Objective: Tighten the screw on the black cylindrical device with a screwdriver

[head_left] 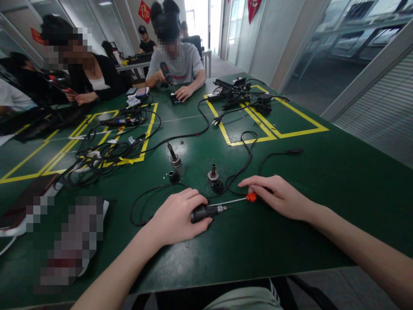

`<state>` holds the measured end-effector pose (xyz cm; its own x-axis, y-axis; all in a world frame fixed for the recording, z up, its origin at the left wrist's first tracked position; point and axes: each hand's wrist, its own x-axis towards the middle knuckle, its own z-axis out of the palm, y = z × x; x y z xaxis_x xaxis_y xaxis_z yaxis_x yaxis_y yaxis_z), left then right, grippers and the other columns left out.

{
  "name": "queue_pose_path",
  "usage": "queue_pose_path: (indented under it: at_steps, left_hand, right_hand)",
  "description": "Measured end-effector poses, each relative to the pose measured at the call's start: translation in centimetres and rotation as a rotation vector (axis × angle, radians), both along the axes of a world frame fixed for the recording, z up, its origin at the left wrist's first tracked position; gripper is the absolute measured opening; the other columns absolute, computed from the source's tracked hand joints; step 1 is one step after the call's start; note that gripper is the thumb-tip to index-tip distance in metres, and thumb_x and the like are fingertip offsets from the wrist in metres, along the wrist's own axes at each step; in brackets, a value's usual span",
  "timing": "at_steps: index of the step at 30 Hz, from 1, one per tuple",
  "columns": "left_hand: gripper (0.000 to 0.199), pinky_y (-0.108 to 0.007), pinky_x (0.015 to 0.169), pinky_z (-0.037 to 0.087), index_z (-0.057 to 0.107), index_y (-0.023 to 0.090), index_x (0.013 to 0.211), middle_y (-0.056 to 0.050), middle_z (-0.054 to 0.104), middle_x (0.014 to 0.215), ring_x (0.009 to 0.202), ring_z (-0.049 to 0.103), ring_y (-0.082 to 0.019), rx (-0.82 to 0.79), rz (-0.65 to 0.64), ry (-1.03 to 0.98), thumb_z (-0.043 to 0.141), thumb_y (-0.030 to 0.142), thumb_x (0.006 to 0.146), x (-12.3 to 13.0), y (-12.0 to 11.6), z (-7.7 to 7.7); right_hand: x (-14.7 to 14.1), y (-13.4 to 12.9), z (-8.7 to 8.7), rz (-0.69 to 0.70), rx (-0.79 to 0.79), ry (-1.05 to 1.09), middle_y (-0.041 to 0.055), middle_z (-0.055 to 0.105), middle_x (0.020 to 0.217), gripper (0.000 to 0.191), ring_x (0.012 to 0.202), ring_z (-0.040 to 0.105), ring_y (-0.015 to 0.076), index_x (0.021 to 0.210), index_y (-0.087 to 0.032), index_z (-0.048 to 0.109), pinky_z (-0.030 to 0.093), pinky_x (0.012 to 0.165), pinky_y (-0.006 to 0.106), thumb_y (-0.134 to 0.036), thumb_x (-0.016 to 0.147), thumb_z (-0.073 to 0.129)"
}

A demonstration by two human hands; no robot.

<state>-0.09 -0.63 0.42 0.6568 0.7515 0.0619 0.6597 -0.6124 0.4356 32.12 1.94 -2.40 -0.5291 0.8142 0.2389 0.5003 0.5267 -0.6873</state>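
Note:
My left hand [180, 215] is wrapped round a black cylindrical hand tool [204, 212] with a metal nose and a thin tip pointing right, low over the table. My right hand [277, 196] has its fingers closed at the orange handle of a screwdriver [251, 197]. The screwdriver's long pale shaft runs left, behind the black tool, and its end is hidden by my left hand. Beyond my hands, a metal spindle part [175, 161] stands upright next to a small black ring-like cap [173, 176]. A shorter metal bearing part [213, 175] stands beside another black cap [218, 186].
Black cable [247, 159] loops behind my right hand. Tangled cables [106, 150] lie on the left, and more cables with adapters [238, 94] at the far right. Phone-like objects [74, 237] lie at left. Across the green table [290, 241], a person [179, 60] holds a drill.

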Motion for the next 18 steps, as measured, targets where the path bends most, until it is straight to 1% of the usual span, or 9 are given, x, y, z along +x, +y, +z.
queue_pose_path:
  at_steps: [3,6,10,14,18]
  left_hand:
    - [0.017,-0.029,0.071,0.05,0.074,0.019,0.104,-0.002,0.072,0.094,0.083,0.069,-0.019,0.005,0.0,-0.002,0.082,0.026,0.09,0.0,-0.1,0.0]
    - [0.017,-0.029,0.071,0.05,0.073,0.019,0.104,-0.002,0.072,0.094,0.083,0.069,-0.019,0.008,0.004,-0.003,0.081,0.026,0.091,0.0,-0.1,0.0]
    - [0.016,-0.029,0.07,0.05,0.073,0.02,0.103,-0.002,0.072,0.094,0.082,0.069,-0.019,0.013,0.005,-0.001,0.081,0.026,0.09,0.0,0.0,0.0]
    - [0.017,-0.03,0.071,0.051,0.073,0.019,0.102,-0.002,0.072,0.094,0.083,0.069,-0.019,0.016,0.0,0.0,0.081,0.027,0.09,-0.1,-0.1,-0.1]
    - [0.016,-0.029,0.071,0.05,0.073,0.02,0.103,-0.002,0.072,0.094,0.082,0.069,-0.019,0.01,0.002,0.003,0.081,0.027,0.09,-0.1,-0.1,-0.1]
  right_hand:
    - [0.1,0.0,0.2,0.031,-0.03,-0.034,-0.002,0.066,0.066,0.04,0.048,0.054,0.014,0.122,-0.02,0.079,0.042,0.054,0.027,-0.037,0.115,0.043]
    - [0.2,0.0,0.1,0.033,0.003,-0.041,-0.0018,0.067,0.066,0.04,0.049,0.054,0.0144,0.121,-0.02,0.08,0.043,0.056,0.028,-0.034,0.114,0.043]
    - [0.1,0.0,-0.8,-0.011,0.095,0.0,0.0005,0.071,0.071,0.039,0.052,0.059,0.0155,0.117,-0.021,0.08,0.045,0.056,0.028,-0.033,0.113,0.043]
    - [0.1,-0.1,-1.2,-0.006,0.068,0.0,0.0008,0.073,0.073,0.038,0.055,0.065,0.0157,0.119,-0.022,0.079,0.048,0.056,0.027,-0.032,0.114,0.043]
    - [0.2,-0.2,-1.2,0.013,0.106,0.001,0.0018,0.077,0.08,0.036,0.058,0.068,0.0157,0.121,-0.022,0.078,0.05,0.058,0.027,-0.028,0.114,0.044]
